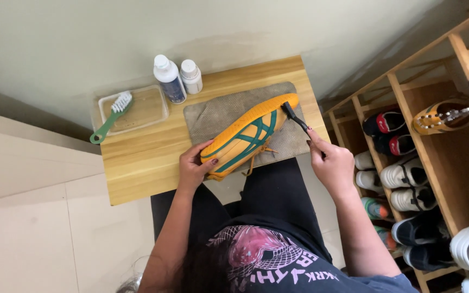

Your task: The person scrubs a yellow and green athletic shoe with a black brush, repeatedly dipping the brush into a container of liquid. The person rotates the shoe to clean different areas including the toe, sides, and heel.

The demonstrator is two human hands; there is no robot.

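Note:
A yellow sneaker with green stripes (247, 137) lies tilted on a grey cloth mat (218, 111) on a small wooden table (137, 157). My left hand (194, 165) grips the shoe's heel end. My right hand (329, 163) holds a small black brush (295, 116), whose head touches the orange sole edge at the toe. Orange laces hang below the shoe.
A clear plastic tray (142, 111) with a green-handled white brush (111, 116) sits at the table's back left, beside two white bottles (177, 78). A wooden shoe rack (435, 152) full of shoes stands at the right. A plain wall lies beyond the table.

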